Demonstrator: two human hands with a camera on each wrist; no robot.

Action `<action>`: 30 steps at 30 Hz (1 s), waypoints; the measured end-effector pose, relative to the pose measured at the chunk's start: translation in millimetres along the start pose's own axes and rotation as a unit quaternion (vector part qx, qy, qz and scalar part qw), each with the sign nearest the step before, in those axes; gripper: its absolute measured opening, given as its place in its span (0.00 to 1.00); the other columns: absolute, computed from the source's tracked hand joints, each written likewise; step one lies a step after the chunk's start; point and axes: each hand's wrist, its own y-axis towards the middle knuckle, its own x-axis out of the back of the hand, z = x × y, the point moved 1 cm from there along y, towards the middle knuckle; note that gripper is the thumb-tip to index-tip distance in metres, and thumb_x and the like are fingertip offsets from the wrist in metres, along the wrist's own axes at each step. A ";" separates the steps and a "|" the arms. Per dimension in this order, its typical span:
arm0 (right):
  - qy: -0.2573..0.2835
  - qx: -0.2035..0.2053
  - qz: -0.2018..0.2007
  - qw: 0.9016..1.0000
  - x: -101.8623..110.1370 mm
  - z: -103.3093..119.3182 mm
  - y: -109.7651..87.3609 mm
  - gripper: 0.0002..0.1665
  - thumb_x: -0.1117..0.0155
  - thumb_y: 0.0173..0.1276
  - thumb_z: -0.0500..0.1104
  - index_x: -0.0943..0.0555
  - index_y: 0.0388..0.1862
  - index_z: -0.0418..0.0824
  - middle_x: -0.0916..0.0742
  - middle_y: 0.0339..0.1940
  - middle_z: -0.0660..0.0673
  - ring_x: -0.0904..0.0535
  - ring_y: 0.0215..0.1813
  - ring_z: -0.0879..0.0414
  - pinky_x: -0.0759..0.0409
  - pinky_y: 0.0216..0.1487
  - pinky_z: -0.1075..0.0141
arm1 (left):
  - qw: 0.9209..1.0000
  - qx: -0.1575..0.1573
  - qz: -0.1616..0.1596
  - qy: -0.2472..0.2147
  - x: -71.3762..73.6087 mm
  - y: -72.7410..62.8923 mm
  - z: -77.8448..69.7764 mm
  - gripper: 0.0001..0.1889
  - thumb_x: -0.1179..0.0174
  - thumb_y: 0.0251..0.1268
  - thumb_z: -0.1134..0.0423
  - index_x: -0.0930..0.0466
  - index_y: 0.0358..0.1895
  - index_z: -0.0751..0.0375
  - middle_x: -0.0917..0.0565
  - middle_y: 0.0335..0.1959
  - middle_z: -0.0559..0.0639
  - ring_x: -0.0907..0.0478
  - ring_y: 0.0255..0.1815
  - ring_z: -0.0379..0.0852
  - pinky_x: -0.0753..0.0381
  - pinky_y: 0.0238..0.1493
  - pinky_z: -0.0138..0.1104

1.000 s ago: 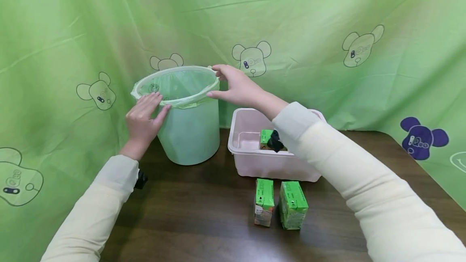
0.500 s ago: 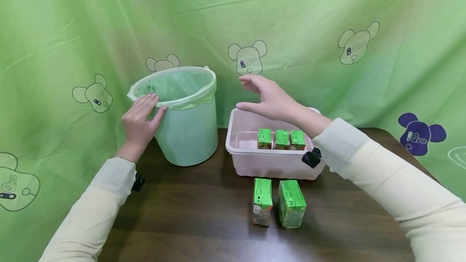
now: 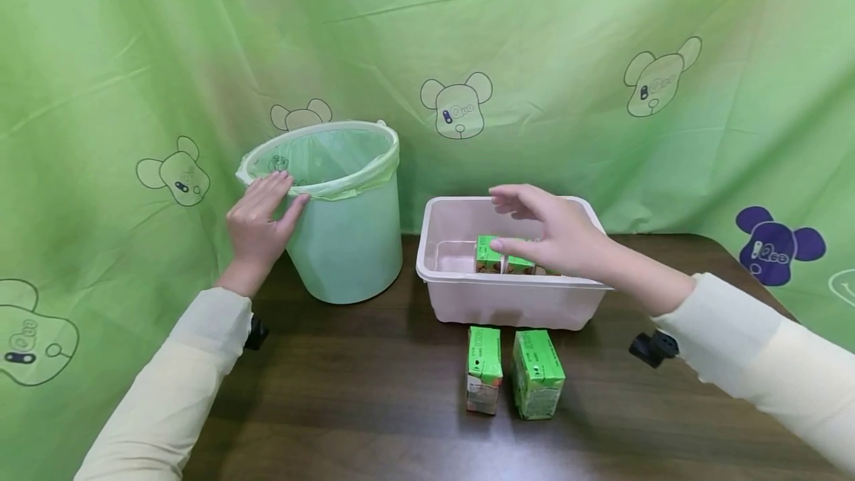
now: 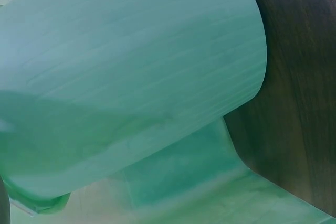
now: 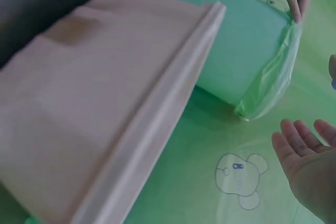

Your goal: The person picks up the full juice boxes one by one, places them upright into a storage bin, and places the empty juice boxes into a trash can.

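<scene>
My left hand point(image 3: 259, 225) rests on the near rim of a mint-green trash can point(image 3: 350, 251), fingers extended over the edge and thumb against the outside. A thin green trash bag point(image 3: 361, 180) lines the can and folds over its rim. Above a pink plastic bin point(image 3: 514, 303), my right hand point(image 3: 557, 236) hovers with fingers and thumb spread, holding nothing. Small green drink cartons point(image 3: 487, 254) stand inside the bin, partly hidden behind that hand. In the right wrist view the right hand point(image 5: 310, 166) shows an empty palm beside the bin's wall point(image 5: 94, 93).
Two more drink cartons, one narrow point(image 3: 484, 370) and one showing a broader side point(image 3: 538, 374), stand on the dark wooden table point(image 3: 347, 392) in front of the bin. A green curtain point(image 3: 548, 36) printed with bear heads hangs behind and around the table.
My right hand has let go of the trash can's right rim and moved right and down to above the pink bin. The left hand has stayed at the rim.
</scene>
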 end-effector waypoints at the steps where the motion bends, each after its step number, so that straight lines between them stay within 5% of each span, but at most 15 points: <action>1: 0.000 0.014 -0.006 1.000 -0.6 0.0 -4.4 0.37 0.26 0.60 0.42 0.30 0.66 0.35 0.19 0.58 0.42 0.22 0.58 0.48 0.25 0.59 0.57 | 1.000 0.000 0.000 0.000 -0.3 0.0 0.1 0.21 0.38 0.64 0.49 0.14 0.44 0.67 0.16 0.46 0.62 0.17 0.48 0.60 0.25 0.60 0.45; 6: 0.018 0.066 -0.018 0.998 -7.3 0.4 -28.9 0.37 0.24 0.55 0.34 0.28 0.64 0.33 0.17 0.56 0.41 0.21 0.55 0.50 0.23 0.55 0.68 | 1.000 -0.004 0.001 -0.001 -1.6 0.2 1.7 0.22 0.39 0.65 0.48 0.14 0.44 0.67 0.16 0.46 0.63 0.17 0.47 0.60 0.24 0.58 0.48; 18: 0.065 0.029 0.032 0.997 -22.9 -3.3 -85.5 0.38 0.26 0.59 0.36 0.30 0.67 0.39 0.19 0.58 0.45 0.23 0.57 0.52 0.26 0.57 0.71 | 1.000 -0.002 0.013 0.008 -0.3 -1.4 2.3 0.24 0.40 0.66 0.46 0.15 0.45 0.68 0.16 0.46 0.63 0.18 0.48 0.60 0.25 0.59 0.47; 30: 0.140 0.013 0.090 0.986 -47.4 -24.0 -123.9 0.47 0.22 0.54 0.41 0.35 0.70 0.38 0.23 0.64 0.47 0.27 0.64 0.57 0.31 0.62 0.74 | 1.000 -0.001 0.004 0.002 -1.3 0.0 2.4 0.24 0.40 0.66 0.46 0.14 0.45 0.67 0.16 0.46 0.63 0.17 0.48 0.60 0.23 0.57 0.50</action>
